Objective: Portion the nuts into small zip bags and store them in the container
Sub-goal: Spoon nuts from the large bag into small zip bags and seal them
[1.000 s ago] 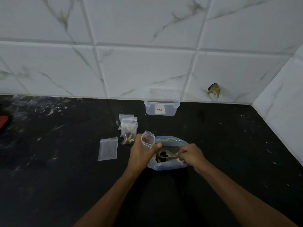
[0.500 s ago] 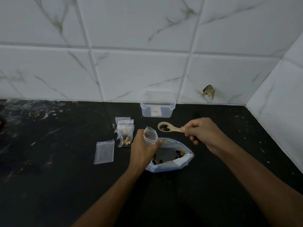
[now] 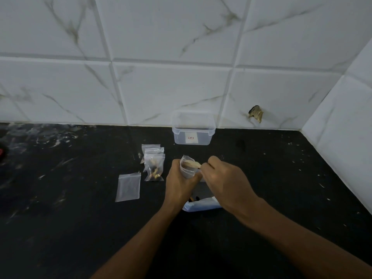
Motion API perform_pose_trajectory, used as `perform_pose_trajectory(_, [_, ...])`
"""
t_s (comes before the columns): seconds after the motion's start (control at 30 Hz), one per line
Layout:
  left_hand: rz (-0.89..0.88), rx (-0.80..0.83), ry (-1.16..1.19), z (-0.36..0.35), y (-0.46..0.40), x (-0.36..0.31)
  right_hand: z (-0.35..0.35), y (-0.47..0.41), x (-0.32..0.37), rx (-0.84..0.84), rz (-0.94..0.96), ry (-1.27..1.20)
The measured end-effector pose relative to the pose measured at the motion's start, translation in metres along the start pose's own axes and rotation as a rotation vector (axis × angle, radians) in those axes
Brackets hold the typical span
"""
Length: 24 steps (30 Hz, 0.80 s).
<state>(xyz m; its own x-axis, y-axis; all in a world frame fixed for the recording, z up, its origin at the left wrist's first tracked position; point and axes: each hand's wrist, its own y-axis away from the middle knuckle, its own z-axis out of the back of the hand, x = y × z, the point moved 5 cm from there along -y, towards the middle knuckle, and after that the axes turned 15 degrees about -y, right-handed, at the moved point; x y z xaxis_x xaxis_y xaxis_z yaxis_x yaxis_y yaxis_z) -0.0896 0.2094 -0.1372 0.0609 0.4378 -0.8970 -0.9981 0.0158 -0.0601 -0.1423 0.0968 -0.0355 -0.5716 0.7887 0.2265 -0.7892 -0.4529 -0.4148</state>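
A: While the left hand is gripping a small zip bag upright with its mouth open, what is the right hand doing?

B: It is pinching a wooden spoon, whose bowl is tipping into that mouth.

A: And beyond?

B: The big nut bag is lying beneath the wrists, filled bags are lying left beside an empty one, and the clear container is sitting at the wall, on the black counter.
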Motion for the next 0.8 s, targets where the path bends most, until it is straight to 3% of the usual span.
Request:
perform_pose_trajectory(0.17, [0.007, -0.056, -0.029, 0.012, -0.001, 0.007, 0.021, -0.002, -0.042, -0.19, -0.388, -0.258])
perform_pose_trajectory(0.33, [0.018, -0.026, 0.01, 0.022, 0.003, 0.02, -0.031, 0.033, -0.09, 0.071, -0.76, -0.267])
perform_pose_trajectory(0.53, [0.057, 0.058, 0.049, 0.016, 0.006, 0.028, -0.088, 0.052, -0.099, 0.19, -0.897, -0.159])
perform_pose_trajectory(0.7, [0.054, 0.079, 0.069, 0.014, 0.006, 0.028, -0.117, 0.043, -0.092, 0.253, -1.001, -0.285])
perform_pose_trajectory(0.8, [0.06, 0.08, 0.063, 0.013, 0.005, 0.029, -0.128, 0.038, -0.084, 0.208, -1.001, -0.379])
